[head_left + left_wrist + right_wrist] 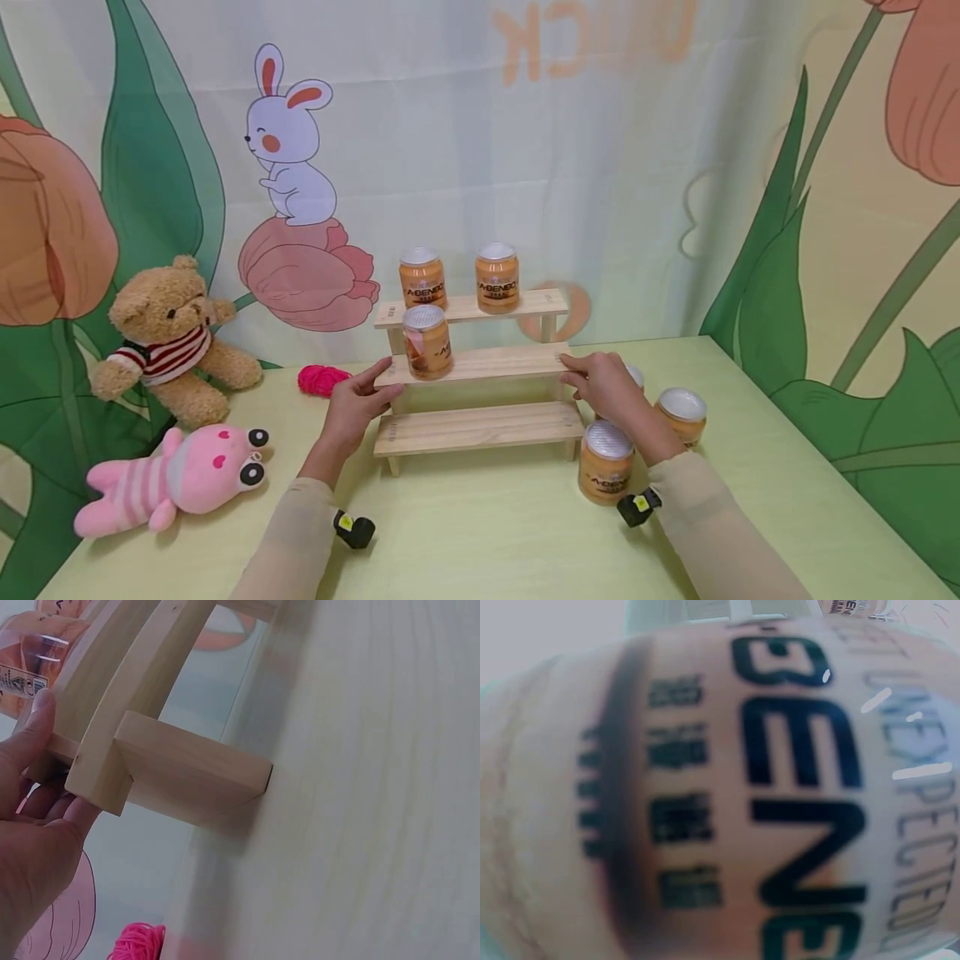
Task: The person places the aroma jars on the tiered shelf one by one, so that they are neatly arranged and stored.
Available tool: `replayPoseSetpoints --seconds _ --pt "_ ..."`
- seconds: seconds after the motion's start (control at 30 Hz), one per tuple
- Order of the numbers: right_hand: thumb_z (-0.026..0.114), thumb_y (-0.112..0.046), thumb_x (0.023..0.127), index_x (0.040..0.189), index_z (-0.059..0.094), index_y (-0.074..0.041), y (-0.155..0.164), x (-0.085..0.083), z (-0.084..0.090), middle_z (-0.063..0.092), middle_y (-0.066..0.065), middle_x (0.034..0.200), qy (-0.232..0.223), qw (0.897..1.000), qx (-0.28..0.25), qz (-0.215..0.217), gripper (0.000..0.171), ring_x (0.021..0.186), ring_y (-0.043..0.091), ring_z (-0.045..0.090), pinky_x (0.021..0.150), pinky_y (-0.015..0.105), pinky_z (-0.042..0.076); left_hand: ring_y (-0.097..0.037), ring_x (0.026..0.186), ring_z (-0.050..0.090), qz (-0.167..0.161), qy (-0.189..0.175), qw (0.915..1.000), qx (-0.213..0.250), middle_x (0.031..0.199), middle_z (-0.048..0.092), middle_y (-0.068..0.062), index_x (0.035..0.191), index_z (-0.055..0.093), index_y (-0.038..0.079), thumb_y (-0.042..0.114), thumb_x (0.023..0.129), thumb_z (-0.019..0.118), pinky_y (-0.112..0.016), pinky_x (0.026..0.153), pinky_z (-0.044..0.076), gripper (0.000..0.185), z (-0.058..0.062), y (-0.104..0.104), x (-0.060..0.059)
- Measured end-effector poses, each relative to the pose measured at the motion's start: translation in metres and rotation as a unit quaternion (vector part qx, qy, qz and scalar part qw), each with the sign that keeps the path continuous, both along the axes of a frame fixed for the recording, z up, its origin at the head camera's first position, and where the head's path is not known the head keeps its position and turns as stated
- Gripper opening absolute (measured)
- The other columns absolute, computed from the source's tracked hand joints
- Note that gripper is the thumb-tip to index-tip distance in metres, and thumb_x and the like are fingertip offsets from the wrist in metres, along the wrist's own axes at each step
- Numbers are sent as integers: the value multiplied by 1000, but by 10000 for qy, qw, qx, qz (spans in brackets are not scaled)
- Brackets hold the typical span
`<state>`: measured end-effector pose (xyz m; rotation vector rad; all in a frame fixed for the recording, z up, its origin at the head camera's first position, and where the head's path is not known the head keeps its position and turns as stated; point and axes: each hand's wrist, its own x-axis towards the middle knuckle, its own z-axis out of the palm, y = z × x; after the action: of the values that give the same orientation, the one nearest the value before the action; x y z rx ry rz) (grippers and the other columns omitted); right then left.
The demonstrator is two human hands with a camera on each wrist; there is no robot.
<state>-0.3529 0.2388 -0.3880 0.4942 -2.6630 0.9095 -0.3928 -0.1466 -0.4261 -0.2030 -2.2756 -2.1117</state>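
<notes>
Both hands are on the wooden step shelf (480,364), one at each end of its middle tier. The shelf sits on the yellow-green table (480,542), centre, toward the far edge, three tiers rising away from the person; its long axis runs left-right, square across the body.

Left hand (358,402) is at the left end of the middle board: fingers lie along the front edge, and the left wrist view shows the thumb (36,720) pressed on the board end with the fingers under the cross-piece, so it grips the wood. Right hand (603,385) mirrors it at the right end, fingertips curled onto the board's end (how far they wrap is hard to tell from the head view; the right wrist view is filled by a blurred jar label). Neither hand is nearer, each touches its own end, so the shelf lies between them rather than off to one side.

Load on the shelf: one orange jar (427,342) on the middle tier, close beside the left hand, and two more jars (497,277) on the top tier. Three loose jars (606,461) stand on the table just beside and behind the right wrist.

Left of the shelf: pink yarn ball (321,379), teddy bear (168,337), pink plush (180,475).
</notes>
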Motion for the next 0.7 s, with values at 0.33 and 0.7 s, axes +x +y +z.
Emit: replayPoseSetpoints --seconds 0.33,0.7 --pt "66 -12 97 135 59 2 0 -1 0 74 18 100 -87 9999 -7 -56 41 68 26 71 40 27 38 -15 97 66 52 4 10000 -11 151 47 -11 148 51 17 15 92 73 -41 97 49 60 -1 -1 0" --pt "64 -15 99 139 55 3 -1 3 4 73 19 106 -305 9995 -3 -118 45 70 27 70 41 27 37 -25 103 65 64 17 10000 6 148 50 -10 147 53 17 16 92 74 -40 96 50 59 -1 1 1"
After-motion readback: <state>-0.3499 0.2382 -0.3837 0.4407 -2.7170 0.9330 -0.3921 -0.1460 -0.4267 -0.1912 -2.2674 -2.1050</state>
